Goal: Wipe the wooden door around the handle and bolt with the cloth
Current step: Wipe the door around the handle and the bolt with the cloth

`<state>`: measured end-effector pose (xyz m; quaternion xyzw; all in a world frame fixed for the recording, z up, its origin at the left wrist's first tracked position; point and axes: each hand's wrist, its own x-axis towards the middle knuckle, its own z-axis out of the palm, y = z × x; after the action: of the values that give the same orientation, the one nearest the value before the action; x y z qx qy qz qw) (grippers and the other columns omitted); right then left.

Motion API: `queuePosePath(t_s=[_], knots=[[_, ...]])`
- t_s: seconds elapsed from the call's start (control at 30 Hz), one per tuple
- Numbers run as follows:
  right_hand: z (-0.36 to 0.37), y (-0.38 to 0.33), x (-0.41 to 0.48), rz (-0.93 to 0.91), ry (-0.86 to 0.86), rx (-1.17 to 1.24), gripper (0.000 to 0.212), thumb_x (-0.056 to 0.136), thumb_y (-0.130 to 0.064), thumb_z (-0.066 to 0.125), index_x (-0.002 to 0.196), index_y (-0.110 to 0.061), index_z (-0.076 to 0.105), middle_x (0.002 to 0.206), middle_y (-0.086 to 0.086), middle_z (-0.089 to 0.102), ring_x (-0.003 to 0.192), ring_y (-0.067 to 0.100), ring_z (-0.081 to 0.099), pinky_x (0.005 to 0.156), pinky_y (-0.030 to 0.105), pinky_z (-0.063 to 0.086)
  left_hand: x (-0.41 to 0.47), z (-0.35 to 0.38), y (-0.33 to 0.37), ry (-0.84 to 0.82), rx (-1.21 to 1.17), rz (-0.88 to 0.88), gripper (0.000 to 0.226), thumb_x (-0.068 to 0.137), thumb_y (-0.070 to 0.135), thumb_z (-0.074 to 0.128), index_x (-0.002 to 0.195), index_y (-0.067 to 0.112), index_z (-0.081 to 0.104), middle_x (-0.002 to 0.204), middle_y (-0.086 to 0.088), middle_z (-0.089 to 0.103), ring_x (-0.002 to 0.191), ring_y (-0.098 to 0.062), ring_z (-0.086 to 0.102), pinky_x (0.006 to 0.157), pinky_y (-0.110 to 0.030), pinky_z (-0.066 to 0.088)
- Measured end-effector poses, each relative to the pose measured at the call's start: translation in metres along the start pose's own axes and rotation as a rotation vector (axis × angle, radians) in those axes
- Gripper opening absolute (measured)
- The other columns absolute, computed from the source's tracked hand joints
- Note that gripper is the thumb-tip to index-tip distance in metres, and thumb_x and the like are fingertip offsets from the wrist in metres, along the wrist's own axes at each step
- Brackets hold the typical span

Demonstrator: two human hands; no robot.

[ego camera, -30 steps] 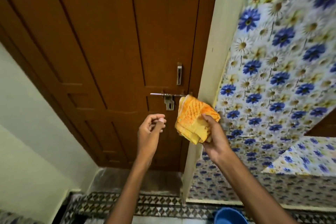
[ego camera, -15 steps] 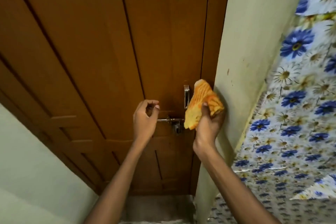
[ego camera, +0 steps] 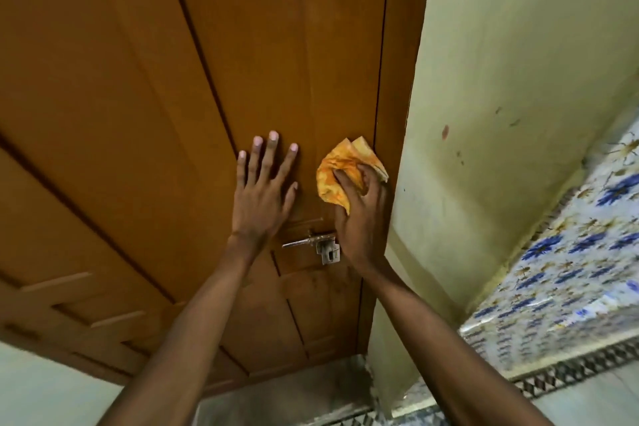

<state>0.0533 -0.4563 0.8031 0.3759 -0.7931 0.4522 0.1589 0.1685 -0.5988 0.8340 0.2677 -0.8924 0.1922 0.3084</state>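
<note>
The brown wooden door [ego camera: 173, 79] fills the left and middle of the head view. My right hand [ego camera: 359, 218] presses a crumpled orange-yellow cloth [ego camera: 332, 180] against the door near its right edge, just above the metal bolt [ego camera: 311, 242]. The bolt's hasp hangs below it, partly behind my right wrist. My left hand [ego camera: 262, 190] lies flat on the door with fingers spread, left of the cloth and above the bolt's rod. The door handle is hidden behind the cloth and my right hand.
A pale green wall and door frame [ego camera: 484, 114] stand right of the door. Blue-flowered wall tiles [ego camera: 570, 259] cover the lower right. A patterned floor border [ego camera: 553, 373] runs along the bottom.
My left hand let go of the bolt rod, rose and opened flat on the door. My right hand moved the cloth up against the door above the bolt. The camera came closer.
</note>
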Motion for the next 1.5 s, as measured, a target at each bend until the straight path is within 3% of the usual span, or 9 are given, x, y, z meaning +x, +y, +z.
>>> queuePosePath(t_s=[0.2,0.37,0.5,0.77,0.9,1.07,1.13,1.3,1.5], knots=[[0.016,0.011,-0.014,-0.031,0.118,0.105,0.041,0.089,-0.026,0.052,0.126,-0.020,0.065,0.138,0.013,0.044,0.131,0.028,0.041,0.112,0.010,0.020,0.003,0.021,-0.011,0.115,0.033,0.054,0.070,0.103,0.052,0.045,0.160,0.028,0.012,0.165,-0.003,-0.010,0.152,-0.024,-0.015,0.124,-0.043,-0.009],[0.025,0.020,-0.030,0.002,0.112,0.062,0.037,0.085,-0.020,0.054,0.119,-0.017,0.066,0.132,0.008,0.045,0.125,0.026,0.046,0.099,0.030,0.047,0.002,0.030,-0.013,0.178,0.069,0.074,0.069,0.103,0.054,0.043,0.160,0.028,0.015,0.166,-0.005,-0.002,0.153,-0.024,-0.012,0.125,-0.044,-0.007],[0.016,0.027,-0.033,-0.002,-0.006,0.034,0.043,0.076,-0.015,0.053,0.118,-0.018,0.058,0.136,0.008,0.047,0.125,0.030,0.049,0.095,0.042,0.052,0.002,0.031,-0.014,0.191,0.075,0.085,0.069,0.103,0.054,0.042,0.160,0.027,0.017,0.166,-0.006,0.001,0.153,-0.024,-0.011,0.125,-0.044,-0.006],[-0.040,-0.022,0.056,-0.122,0.086,0.051,0.038,0.073,-0.006,0.067,0.110,-0.015,0.064,0.120,0.006,0.064,0.106,0.024,0.061,0.081,0.032,0.054,0.000,0.027,-0.012,0.186,0.013,0.081,0.067,0.103,0.052,0.043,0.160,0.027,0.018,0.167,-0.005,0.002,0.154,-0.024,-0.008,0.124,-0.044,-0.002],[-0.016,0.004,0.022,-0.053,0.146,0.081,0.046,0.070,-0.002,0.062,0.115,-0.010,0.067,0.122,0.012,0.064,0.112,0.028,0.059,0.090,0.030,0.049,0.000,0.027,-0.013,0.184,0.010,0.078,0.067,0.104,0.050,0.044,0.160,0.027,0.018,0.167,-0.005,0.001,0.154,-0.024,-0.008,0.125,-0.045,0.000],[0.015,0.058,-0.050,0.045,-0.127,0.093,0.037,0.081,-0.004,0.063,0.117,-0.014,0.067,0.134,0.005,0.059,0.118,0.023,0.058,0.096,0.039,0.053,0.000,0.027,-0.014,0.193,0.008,0.079,0.067,0.103,0.050,0.046,0.160,0.026,0.019,0.167,-0.006,0.003,0.154,-0.024,-0.008,0.125,-0.044,-0.002],[0.017,0.052,-0.050,0.084,-0.090,0.152,0.039,0.082,-0.004,0.061,0.119,-0.013,0.064,0.134,0.006,0.058,0.121,0.023,0.057,0.096,0.039,0.052,0.000,0.030,-0.015,0.198,0.017,0.085,0.068,0.103,0.051,0.046,0.160,0.026,0.020,0.166,-0.006,0.002,0.154,-0.024,-0.010,0.125,-0.044,-0.002],[-0.006,-0.004,0.012,0.135,0.202,0.246,0.045,0.092,-0.028,0.062,0.134,-0.012,0.053,0.136,0.003,0.055,0.125,0.009,0.047,0.101,0.009,0.034,0.000,0.037,-0.014,0.223,0.034,0.079,0.067,0.102,0.053,0.046,0.159,0.027,0.022,0.166,-0.005,0.000,0.154,-0.024,-0.009,0.124,-0.047,0.004],[0.032,0.032,-0.053,0.133,0.055,0.190,0.043,0.078,-0.014,0.056,0.120,-0.012,0.064,0.131,0.013,0.058,0.119,0.030,0.057,0.095,0.041,0.054,0.000,0.044,-0.017,0.248,0.080,0.088,0.066,0.103,0.054,0.043,0.160,0.027,0.021,0.166,-0.003,-0.008,0.154,-0.025,-0.011,0.125,-0.045,-0.003]])
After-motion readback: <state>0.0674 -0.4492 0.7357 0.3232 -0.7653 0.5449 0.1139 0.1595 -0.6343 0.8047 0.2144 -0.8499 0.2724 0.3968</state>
